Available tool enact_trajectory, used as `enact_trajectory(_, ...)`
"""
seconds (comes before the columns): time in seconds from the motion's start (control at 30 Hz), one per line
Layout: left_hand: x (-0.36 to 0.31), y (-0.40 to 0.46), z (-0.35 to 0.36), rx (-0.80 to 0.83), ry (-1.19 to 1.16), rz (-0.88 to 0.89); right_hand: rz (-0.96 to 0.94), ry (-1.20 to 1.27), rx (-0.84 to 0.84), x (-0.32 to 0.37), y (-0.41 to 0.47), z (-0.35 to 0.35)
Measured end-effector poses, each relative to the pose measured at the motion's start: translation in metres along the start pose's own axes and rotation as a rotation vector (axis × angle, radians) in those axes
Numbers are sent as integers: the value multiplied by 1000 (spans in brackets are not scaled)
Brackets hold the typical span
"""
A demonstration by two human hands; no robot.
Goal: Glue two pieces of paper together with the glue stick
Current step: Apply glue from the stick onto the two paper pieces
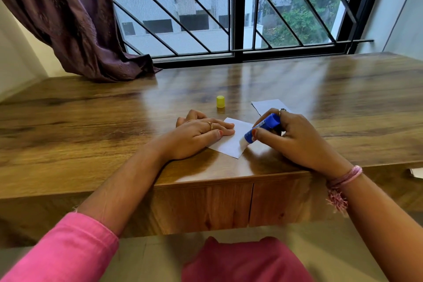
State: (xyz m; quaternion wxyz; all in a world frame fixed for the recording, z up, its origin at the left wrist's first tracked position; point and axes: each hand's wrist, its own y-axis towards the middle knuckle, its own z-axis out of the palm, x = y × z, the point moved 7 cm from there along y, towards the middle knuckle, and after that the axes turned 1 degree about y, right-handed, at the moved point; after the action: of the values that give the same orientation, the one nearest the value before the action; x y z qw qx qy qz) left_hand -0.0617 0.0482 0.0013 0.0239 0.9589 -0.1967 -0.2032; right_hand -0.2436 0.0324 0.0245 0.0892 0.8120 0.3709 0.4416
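Observation:
A small white paper (231, 142) lies near the front edge of the wooden table (114, 126). My left hand (196, 137) rests flat on its left part, fingers straight, pressing it down. My right hand (290, 139) grips a blue glue stick (263, 129) tilted down to the left, its white tip touching the paper's right edge. A second white paper (267, 106) lies just beyond my right hand, partly hidden by it. The yellow cap (220, 101) of the glue stick stands upright behind the first paper.
A purple curtain (75, 23) drapes onto the table's back left corner. A barred window (229, 7) runs along the table's far edge. Below the front edge are wooden drawer fronts (229, 204). A white object (416, 173) peeks in at the right edge.

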Motion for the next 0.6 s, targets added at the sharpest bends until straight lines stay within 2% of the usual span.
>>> enact_trajectory(0.2,-3,0,-1,10,-35,21,-16,1,78,7,-3,7)
enact_trajectory(0.33,1,1,1,12,-11,-5,55,-27,-26,-4,2,-2)
enact_trajectory(0.5,-1,0,1,16,-26,9,45,-13,44,1,-2,4)
enact_trajectory(0.6,0,0,0,4,-2,-12,82,-31,-26,-4,0,-1)
